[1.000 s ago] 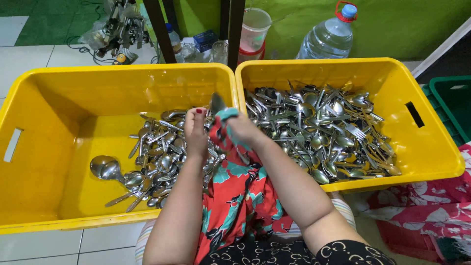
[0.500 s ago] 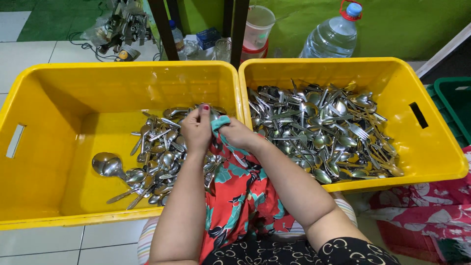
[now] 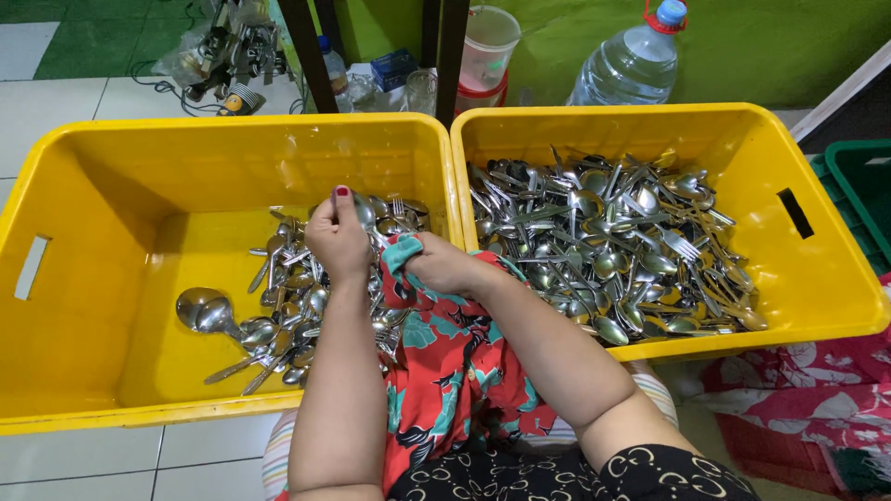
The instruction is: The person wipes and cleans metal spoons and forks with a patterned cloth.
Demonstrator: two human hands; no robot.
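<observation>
My left hand (image 3: 338,237) pinches a spoon (image 3: 364,211) by its bowl end over the left yellow crate (image 3: 111,186). My right hand (image 3: 444,264) grips a red floral cloth (image 3: 445,353) and wraps it round the spoon's lower part; the handle is hidden inside the cloth. The cloth hangs down over my lap. Below my hands a pile of metal spoons and forks (image 3: 288,315) lies in the left crate, with a ladle (image 3: 206,311) at its left edge.
The right yellow crate (image 3: 835,278) holds a dense heap of spoons and forks (image 3: 613,250). Behind the crates stand a large water bottle (image 3: 631,65), a plastic cup (image 3: 487,46) and dark table legs (image 3: 450,51). A green crate (image 3: 863,186) sits at far right.
Both hands have shifted slightly left and down over the left crate. The cloth now wraps more tightly round the utensil.
</observation>
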